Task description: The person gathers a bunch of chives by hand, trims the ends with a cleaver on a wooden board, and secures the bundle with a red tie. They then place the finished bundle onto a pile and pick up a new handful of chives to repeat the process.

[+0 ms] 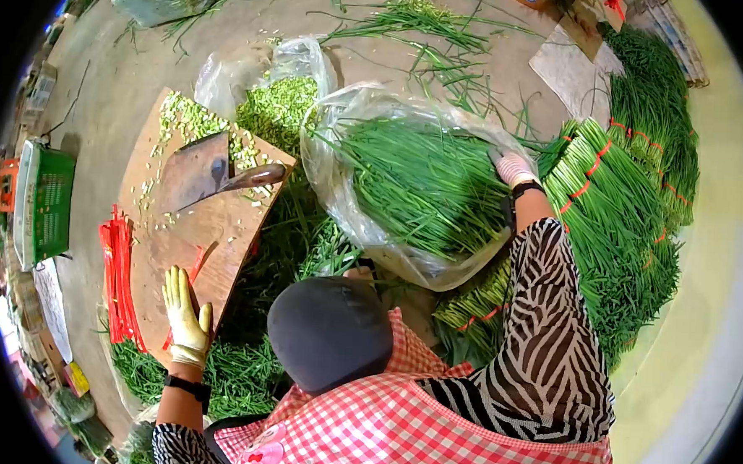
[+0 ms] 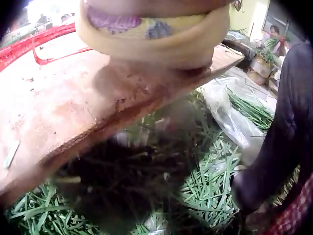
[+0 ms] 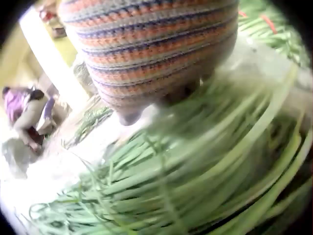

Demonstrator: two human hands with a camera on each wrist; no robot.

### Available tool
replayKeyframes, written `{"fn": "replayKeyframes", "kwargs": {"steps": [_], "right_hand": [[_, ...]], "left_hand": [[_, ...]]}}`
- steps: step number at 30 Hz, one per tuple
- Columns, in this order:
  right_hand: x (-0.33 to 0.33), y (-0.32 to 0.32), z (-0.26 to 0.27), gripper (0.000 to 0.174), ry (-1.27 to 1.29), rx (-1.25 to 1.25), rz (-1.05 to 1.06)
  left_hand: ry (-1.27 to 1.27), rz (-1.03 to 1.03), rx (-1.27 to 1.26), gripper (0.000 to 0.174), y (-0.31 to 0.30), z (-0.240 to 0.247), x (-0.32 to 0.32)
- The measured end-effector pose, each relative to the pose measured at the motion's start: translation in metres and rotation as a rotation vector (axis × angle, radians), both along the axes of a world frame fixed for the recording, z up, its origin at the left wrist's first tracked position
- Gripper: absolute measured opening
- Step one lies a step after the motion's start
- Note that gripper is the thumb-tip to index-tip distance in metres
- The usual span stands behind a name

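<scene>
My left hand (image 1: 188, 319), in a pale yellow glove, rests with straight fingers on the near end of the wooden board (image 1: 177, 251). Red ties (image 1: 119, 278) lie beside it along the board's left edge. A broad-bladed cleaver (image 1: 196, 171) with a worn handle lies farther up the board among chopped pale stem pieces (image 1: 194, 120). My right hand (image 1: 514, 166), in a striped knit glove, reaches to the right rim of a clear plastic bag (image 1: 328, 175) full of long green chives (image 1: 425, 180). Its fingertips are hidden, so I cannot tell whether they grip the chives.
Bundles of chives with red bands (image 1: 588, 180) are stacked at the right. Another bag holds chopped stems (image 1: 284, 101) behind the board. Loose greens (image 1: 242, 376) lie below the board. A green crate (image 1: 49, 202) stands far left, and stray chives (image 1: 424, 20) lie across the floor.
</scene>
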State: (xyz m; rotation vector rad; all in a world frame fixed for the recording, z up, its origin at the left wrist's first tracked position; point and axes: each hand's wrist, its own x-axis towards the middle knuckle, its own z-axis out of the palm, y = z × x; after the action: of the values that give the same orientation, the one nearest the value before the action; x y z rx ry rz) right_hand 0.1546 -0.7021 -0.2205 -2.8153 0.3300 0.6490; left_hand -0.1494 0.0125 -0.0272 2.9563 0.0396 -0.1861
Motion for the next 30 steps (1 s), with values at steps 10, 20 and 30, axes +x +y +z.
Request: {"fn": "replayKeyframes", "kwargs": {"steps": [10, 20, 30], "right_hand": [[-0.084, 0.035, 0.09, 0.112, 0.195, -0.015, 0.408], [-0.037, 0.01, 0.036, 0.124, 0.232, -0.117, 0.226], [-0.023, 0.033, 0.078, 0.116, 0.235, -0.296, 0.312]], "left_hand": [[-0.011, -0.01, -0.001, 0.088, 0.001, -0.002, 0.001], [-0.024, 0.0, 0.007, 0.083, 0.001, -0.004, 0.0], [0.024, 0.033, -0.015, 0.089, -0.002, 0.001, 0.002]]}}
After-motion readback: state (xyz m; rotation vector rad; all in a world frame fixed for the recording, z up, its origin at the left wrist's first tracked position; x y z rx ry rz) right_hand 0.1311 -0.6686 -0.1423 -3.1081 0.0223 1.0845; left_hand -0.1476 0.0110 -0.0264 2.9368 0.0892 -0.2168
